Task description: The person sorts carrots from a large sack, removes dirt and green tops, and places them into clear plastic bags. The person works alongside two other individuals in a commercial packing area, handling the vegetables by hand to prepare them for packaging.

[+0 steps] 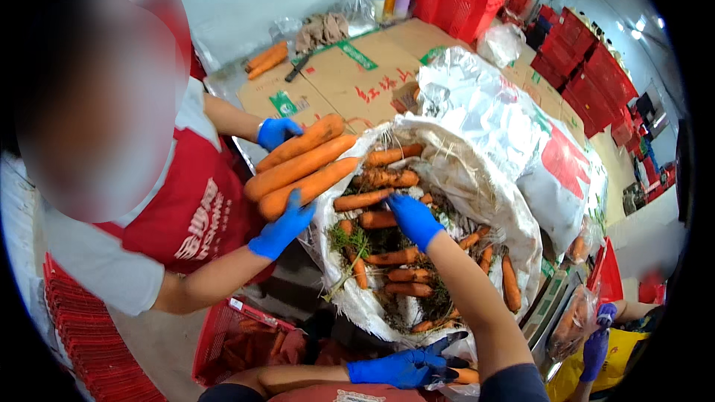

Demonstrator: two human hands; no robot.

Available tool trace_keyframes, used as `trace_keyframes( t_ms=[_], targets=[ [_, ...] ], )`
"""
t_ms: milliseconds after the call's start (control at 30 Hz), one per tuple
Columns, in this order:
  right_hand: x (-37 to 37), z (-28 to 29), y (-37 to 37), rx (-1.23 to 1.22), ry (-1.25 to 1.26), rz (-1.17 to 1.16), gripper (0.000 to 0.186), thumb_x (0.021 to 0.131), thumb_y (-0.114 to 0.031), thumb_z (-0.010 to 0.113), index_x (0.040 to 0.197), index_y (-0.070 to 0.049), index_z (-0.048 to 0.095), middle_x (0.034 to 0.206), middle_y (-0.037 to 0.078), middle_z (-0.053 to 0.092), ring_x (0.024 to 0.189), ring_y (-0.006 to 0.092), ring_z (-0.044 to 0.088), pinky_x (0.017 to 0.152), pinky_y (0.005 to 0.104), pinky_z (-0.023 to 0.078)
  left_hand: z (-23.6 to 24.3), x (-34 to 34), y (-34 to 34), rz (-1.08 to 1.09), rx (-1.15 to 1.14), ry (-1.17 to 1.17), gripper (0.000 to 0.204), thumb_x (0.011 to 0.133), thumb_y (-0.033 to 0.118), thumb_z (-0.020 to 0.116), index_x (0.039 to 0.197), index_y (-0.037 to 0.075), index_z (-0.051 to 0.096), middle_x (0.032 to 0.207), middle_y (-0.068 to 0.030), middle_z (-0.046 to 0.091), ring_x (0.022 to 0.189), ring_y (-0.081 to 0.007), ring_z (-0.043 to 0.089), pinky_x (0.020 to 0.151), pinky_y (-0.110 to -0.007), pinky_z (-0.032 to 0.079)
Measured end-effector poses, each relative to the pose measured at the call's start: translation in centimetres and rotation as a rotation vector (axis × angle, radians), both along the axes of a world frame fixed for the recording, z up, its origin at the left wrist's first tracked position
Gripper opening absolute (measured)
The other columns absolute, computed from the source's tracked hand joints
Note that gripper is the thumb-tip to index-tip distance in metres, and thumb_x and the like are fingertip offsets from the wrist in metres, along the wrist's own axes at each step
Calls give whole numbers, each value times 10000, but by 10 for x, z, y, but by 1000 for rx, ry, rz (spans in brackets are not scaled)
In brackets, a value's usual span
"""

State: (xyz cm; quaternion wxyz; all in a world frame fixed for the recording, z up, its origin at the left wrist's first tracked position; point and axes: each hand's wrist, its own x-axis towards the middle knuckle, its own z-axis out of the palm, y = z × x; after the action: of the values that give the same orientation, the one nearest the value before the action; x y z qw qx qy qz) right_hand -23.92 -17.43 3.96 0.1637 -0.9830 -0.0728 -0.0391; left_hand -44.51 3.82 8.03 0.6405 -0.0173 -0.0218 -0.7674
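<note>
My right hand (413,219), blue-gloved, reaches into a white woven sack (503,193) of soiled carrots and greens; its outstretched fingers touch a carrot (357,201). Low in view, my left hand (395,365), in a blue glove with dark fingertips, lies by the sack's near rim, fingers apart beside a carrot (463,376) and clear plastic; whether it touches them is unclear. Across from me a co-worker (194,208) in a red apron holds several large clean carrots (298,167) in two blue-gloved hands.
Behind lie a cardboard-covered surface (350,67) with a knife (298,67), more sacks (551,186) and red crates (454,0). A carrot crate (238,342) is below left. At right are a metal scale (544,305) and another person's purple-gloved hand (596,350) beside bagged carrots (567,324).
</note>
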Motion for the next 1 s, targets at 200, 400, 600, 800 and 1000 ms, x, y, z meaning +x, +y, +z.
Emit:
trace_keyframes(
  t_ms=[200, 400, 600, 800, 1000],
  targets=[
    [52, -50, 6, -193, 132, -233, 249, 756, -82, 583, 1001, -38, 578, 968, 163, 608, 890, 341, 590, 768, 417, 481, 21, 31, 10, -186, 343, 146, 717, 850, -12, 483, 1437, 204, 133, 1311, -151, 447, 1092, -251, 532, 963, -326, 404],
    [33, -6, -1, -356, 288, -234, 138, 733, -134, 599, 835, -68, 665, 856, 138, 651, 814, 297, 624, 706, 396, 499, 35, 28, 9, -189, 374, 151, 694, 857, -46, 451, 1433, 194, 147, 1253, -155, 482, 1122, -256, 515, 986, -355, 398],
    [-62, 71, -8, -144, 75, -255, 233, 722, -231, 633, 879, -59, 649, 794, 175, 628, 751, 341, 605, 665, 410, 484, 47, 12, 19, -59, 22, -119, 684, 878, 5, 470, 1436, 118, 92, 1286, -163, 442, 1049, -229, 534, 883, -296, 436],
    [-277, 146, -11, 649, -193, -732, 304, 799, -149, 633, 1034, 34, 573, 839, 113, 637, 743, 205, 626, 653, 313, 495, 93, -12, 24, -27, 94, -82, 572, 896, 7, 431, 1411, 141, 221, 1287, -154, 452, 1019, -188, 539, 878, -265, 431],
    [-559, 131, 109, 1235, -459, -1293, 225, 805, -208, 577, 873, 2, 535, 671, 87, 554, 539, 176, 517, 493, 286, 416, 103, -32, 36, -54, 93, 59, 606, 877, 8, 417, 1422, 141, 187, 1232, -171, 485, 1014, -252, 539, 882, -281, 431]
  ],
)
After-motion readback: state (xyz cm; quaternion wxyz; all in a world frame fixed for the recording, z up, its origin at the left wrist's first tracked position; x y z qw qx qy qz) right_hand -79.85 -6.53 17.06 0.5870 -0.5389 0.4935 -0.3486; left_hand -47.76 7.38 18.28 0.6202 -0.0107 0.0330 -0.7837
